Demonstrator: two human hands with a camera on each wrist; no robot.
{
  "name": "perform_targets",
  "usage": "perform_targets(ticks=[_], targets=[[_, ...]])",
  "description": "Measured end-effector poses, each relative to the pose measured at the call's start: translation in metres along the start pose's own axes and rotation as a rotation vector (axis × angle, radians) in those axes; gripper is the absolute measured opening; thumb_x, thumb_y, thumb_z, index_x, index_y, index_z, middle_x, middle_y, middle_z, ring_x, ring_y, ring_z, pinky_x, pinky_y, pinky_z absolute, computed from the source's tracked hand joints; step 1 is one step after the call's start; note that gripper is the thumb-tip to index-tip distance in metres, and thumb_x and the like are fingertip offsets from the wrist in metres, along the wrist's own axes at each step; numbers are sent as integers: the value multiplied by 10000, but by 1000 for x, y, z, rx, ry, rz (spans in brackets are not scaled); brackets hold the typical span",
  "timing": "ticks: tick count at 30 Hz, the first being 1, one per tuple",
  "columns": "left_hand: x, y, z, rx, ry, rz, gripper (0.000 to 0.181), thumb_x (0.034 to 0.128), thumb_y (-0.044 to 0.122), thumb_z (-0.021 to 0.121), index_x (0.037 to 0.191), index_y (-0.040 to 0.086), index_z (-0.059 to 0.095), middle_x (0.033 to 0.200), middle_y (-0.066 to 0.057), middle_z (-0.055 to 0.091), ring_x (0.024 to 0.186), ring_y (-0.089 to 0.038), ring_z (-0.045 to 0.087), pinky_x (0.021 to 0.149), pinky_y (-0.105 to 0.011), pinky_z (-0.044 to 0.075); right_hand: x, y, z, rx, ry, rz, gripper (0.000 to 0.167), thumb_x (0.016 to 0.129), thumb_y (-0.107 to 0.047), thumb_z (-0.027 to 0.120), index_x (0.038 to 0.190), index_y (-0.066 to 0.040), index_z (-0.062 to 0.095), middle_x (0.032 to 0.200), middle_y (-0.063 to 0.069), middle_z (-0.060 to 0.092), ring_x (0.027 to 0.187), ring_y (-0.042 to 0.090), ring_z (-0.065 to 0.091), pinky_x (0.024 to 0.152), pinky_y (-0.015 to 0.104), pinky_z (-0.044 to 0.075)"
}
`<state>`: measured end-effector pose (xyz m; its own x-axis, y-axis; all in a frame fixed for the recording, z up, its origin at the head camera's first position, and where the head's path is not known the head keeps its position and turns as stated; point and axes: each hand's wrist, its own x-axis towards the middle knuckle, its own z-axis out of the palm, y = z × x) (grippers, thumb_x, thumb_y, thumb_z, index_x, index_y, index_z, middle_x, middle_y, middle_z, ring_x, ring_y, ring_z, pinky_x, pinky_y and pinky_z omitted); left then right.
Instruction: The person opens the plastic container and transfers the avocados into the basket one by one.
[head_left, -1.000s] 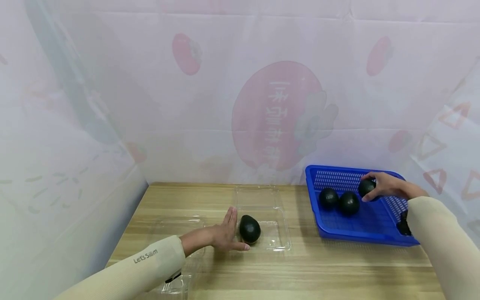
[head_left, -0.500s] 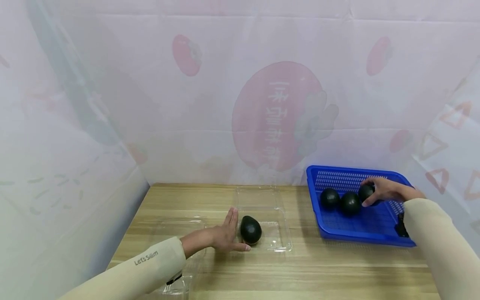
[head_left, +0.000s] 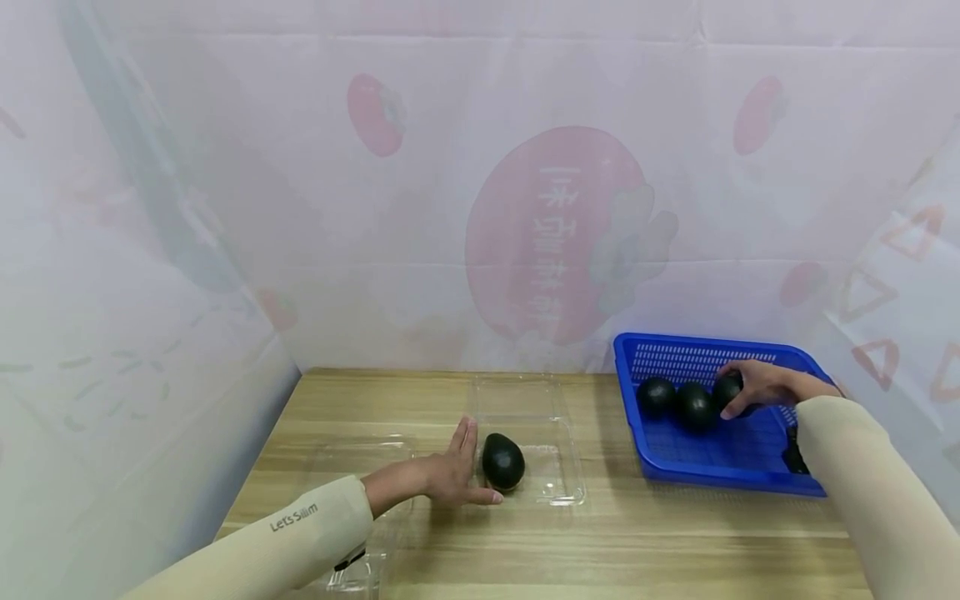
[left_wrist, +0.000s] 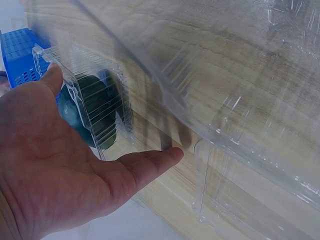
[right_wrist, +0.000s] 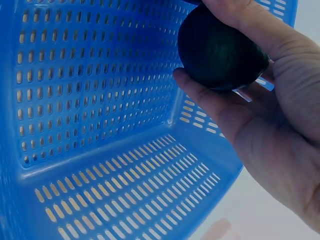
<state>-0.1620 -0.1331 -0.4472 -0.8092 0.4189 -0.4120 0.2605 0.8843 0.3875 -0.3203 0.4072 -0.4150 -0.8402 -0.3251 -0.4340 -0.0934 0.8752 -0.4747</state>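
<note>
In the head view my right hand (head_left: 756, 388) grips a dark green avocado (head_left: 726, 390) inside the blue basket (head_left: 720, 482). The right wrist view shows thumb and fingers round this avocado (right_wrist: 220, 50). Two more avocados, a middle one (head_left: 697, 407) and a left one (head_left: 656, 397), lie beside it in a row. My left hand (head_left: 453, 477), its fingers straight and thumb spread, rests against the left side of a clear plastic clamshell box (head_left: 576, 467). One avocado (head_left: 503, 462) lies in that box's left half. In the left wrist view the hand (left_wrist: 65, 165) touches the box wall.
Another clear plastic box (head_left: 360, 446) lies to the left, partly under my left forearm. The wooden table (head_left: 637, 542) meets a printed cloth backdrop (head_left: 375, 275) at the back, with cloth at both sides too.
My right hand has shifted a little left and down with the avocado, closer to the other two in the basket. My left hand has stayed in place.
</note>
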Motion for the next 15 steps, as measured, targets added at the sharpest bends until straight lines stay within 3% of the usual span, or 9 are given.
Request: perform_targets(ticks=[10, 15], targets=[[0, 2, -2, -3, 6, 3, 1157, 999, 549, 692, 1659, -83, -17, 1729, -316, -72, 1352, -451, 575, 967, -465, 574, 2, -2, 1, 19, -41, 31, 924, 825, -155, 929, 1469, 201, 370, 1470, 495, 326, 1313, 632, 422, 946, 624, 560], [1, 2, -2, 8, -2, 1, 1160, 999, 558, 688, 1660, -79, -22, 1730, -314, -78, 1298, -442, 617, 920, -440, 588, 3, -2, 4, 6, -49, 20, 918, 829, -145, 924, 1461, 221, 366, 1473, 505, 319, 1332, 649, 390, 966, 620, 553]])
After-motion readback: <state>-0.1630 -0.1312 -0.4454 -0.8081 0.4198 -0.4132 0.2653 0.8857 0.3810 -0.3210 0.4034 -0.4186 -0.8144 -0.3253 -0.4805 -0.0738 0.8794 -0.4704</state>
